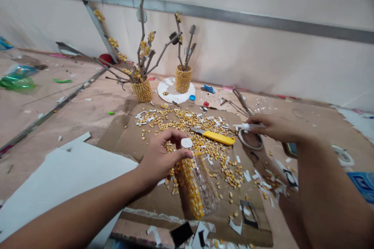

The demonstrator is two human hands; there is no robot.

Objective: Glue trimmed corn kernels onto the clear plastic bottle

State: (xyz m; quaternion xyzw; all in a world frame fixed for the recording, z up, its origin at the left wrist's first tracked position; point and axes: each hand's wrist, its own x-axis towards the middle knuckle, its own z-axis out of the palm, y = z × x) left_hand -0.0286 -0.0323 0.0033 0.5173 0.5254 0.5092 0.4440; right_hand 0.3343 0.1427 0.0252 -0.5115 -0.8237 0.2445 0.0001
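Note:
A clear plastic bottle (208, 186), partly covered in rows of yellow corn kernels, leans over the cardboard (163, 202). My left hand (163, 153) is closed at its upper end, thumb and fingers around a small white round piece (186, 142); whether that is a cap or a loose disc I cannot tell. At the right, my right hand (273, 127) is closed on a glue tube (247, 126) with a white nozzle pointing left. Just below the nozzle is a roll of tape (250, 140). Between my hands, a yellow utility knife (219, 137) rests on loose corn kernels (187, 118).
Two kernel-covered pots (142, 90) (183, 79) with upright twigs stand near the wall, one on a white disc (166, 87). White sheet (87, 171) lies left. Paper scraps and black pieces (181, 234) litter the front edge. A green bottle (17, 78) lies far left.

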